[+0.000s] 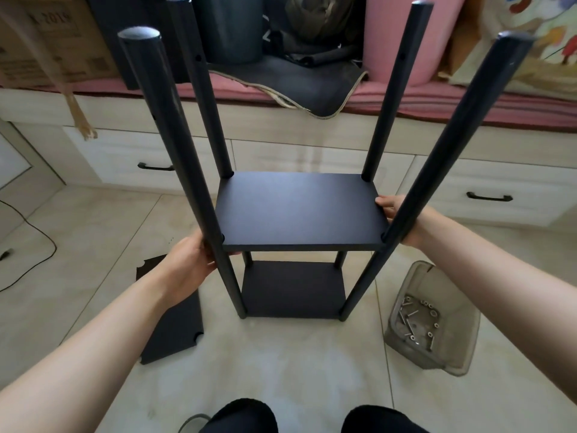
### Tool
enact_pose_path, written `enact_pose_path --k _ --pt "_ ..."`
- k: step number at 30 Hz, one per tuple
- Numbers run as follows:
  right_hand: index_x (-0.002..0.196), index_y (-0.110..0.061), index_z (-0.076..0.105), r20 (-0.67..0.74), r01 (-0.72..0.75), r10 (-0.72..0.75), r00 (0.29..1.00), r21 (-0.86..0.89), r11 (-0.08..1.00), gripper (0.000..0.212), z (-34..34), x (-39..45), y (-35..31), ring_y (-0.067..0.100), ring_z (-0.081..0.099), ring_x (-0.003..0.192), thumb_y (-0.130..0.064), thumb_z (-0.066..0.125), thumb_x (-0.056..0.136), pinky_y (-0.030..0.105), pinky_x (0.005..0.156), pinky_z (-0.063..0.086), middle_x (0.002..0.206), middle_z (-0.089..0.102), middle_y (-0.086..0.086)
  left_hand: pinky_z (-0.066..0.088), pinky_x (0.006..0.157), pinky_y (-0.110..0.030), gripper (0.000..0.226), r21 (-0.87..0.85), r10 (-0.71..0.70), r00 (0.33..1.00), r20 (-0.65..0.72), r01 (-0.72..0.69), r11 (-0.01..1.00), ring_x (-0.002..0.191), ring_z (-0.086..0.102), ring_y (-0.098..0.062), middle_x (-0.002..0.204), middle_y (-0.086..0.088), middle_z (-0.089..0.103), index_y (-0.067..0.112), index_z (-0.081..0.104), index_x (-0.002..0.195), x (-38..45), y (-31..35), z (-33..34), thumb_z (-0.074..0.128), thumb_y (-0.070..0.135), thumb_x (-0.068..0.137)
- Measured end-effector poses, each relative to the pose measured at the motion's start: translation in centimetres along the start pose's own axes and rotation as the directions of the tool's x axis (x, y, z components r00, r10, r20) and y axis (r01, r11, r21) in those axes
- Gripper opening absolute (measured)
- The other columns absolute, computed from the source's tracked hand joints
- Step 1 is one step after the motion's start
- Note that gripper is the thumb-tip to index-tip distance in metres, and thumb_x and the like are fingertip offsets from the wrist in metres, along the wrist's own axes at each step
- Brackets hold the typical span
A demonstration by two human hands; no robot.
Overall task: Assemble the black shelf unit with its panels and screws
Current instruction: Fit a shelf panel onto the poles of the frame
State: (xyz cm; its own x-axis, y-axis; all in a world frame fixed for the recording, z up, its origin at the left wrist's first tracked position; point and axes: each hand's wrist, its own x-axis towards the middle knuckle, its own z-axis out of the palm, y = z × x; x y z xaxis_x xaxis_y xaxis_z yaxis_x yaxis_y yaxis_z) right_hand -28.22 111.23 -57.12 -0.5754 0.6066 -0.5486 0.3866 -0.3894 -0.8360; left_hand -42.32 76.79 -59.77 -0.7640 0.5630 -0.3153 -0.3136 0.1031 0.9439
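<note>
On the cardboard box (46, 35) at the top left there is faint print that looks like "2019", but it is too blurred to read with certainty. No other writing can be read.

The shelf unit (296, 245) stands upright on a floor (296, 370) of pale glossy tiles, in front of a low cream cabinet (312, 151) with dark drawer handles. On the cabinet lies a pink cushion (468, 104), and on it a dark cloth (296, 85) and bags. The unit has four black posts. Its upper panel (299, 210) sits between them, and the lower panel (293, 289) is near the floor.

The left hand (190, 264) curls its fingers around the near left post (175, 145), just at the corner of the upper panel. The right hand (393, 210) holds the right edge of the upper panel. Its thumb lies on top, and the other fingers are hidden behind the near right post (437, 170).

A loose panel (175, 326) lies flat on the floor on the left, partly covered by the left arm. On the right a clear tub (437, 317) holds screws (415, 323) and nuts. A thin cable (31, 245) runs across the floor at the left edge. The tops of the far posts are cut off by the frame.
</note>
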Motion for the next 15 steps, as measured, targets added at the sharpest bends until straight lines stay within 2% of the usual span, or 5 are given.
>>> enact_pose_path --k 3,6,8,11,15 --pt "0.093 -0.008 0.066 0.006 0.024 -0.024 1.000 -0.007 1.000 0.014 -0.1 -0.5 0.3 0.020 0.069 0.073 -0.022 0.067 0.092 0.026 0.049 0.053 0.089 0.069 0.005 0.050 0.089 -0.039 0.035 -0.033 -0.003 1.000 -0.006 0.003 0.999 0.107 0.070 -0.028 0.113 -0.010 0.072 0.014 0.064 0.118 -0.1 -0.2 -0.4 0.039 0.036 0.108" --pt "0.090 -0.009 0.069 0.014 0.046 -0.046 0.999 0.008 0.999 0.015 -0.3 -0.4 0.8 0.018 0.072 0.058 -0.023 0.069 0.091 0.029 0.044 0.054 0.075 0.073 0.003 0.049 0.084 -0.036 0.032 -0.031 -0.013 1.000 0.006 0.014 0.999 0.103 0.070 -0.027 0.103 -0.007 0.072 0.014 0.068 0.105 -0.2 -0.2 -0.7 0.045 0.037 0.106" --pt "0.089 -0.009 0.069 0.021 0.039 -0.039 0.999 0.013 0.999 0.014 -0.5 -0.1 1.0 0.016 0.072 0.055 -0.024 0.069 0.092 0.029 0.044 0.055 0.072 0.073 0.002 0.050 0.083 -0.036 0.031 -0.012 -0.017 1.000 0.005 0.017 1.000 0.101 0.068 -0.027 0.101 -0.009 0.070 0.016 0.070 0.097 -0.1 -0.1 -0.9 0.047 0.035 0.105" --pt "0.091 -0.012 0.068 0.013 0.020 -0.019 1.000 -0.018 1.000 0.015 -0.6 0.4 1.1 0.017 0.071 0.068 -0.027 0.066 0.093 0.028 0.052 0.053 0.084 0.072 0.001 0.055 0.076 -0.029 0.039 0.000 -0.012 0.998 0.061 0.012 1.000 0.092 0.071 -0.020 0.090 0.000 0.072 0.027 0.078 0.079 -0.4 0.0 -1.2 0.050 0.038 0.104" --pt "0.092 -0.012 0.066 0.007 0.019 -0.018 1.000 -0.040 0.999 0.015 -0.3 0.7 1.0 0.015 0.066 0.075 -0.026 0.062 0.096 0.031 0.059 0.049 0.091 0.068 0.000 0.054 0.074 -0.024 0.037 -0.010 -0.014 0.993 0.121 0.015 1.000 0.084 0.071 -0.010 0.087 0.005 0.072 0.031 0.080 0.084 -0.9 -0.3 -1.3 0.050 0.045 0.101"
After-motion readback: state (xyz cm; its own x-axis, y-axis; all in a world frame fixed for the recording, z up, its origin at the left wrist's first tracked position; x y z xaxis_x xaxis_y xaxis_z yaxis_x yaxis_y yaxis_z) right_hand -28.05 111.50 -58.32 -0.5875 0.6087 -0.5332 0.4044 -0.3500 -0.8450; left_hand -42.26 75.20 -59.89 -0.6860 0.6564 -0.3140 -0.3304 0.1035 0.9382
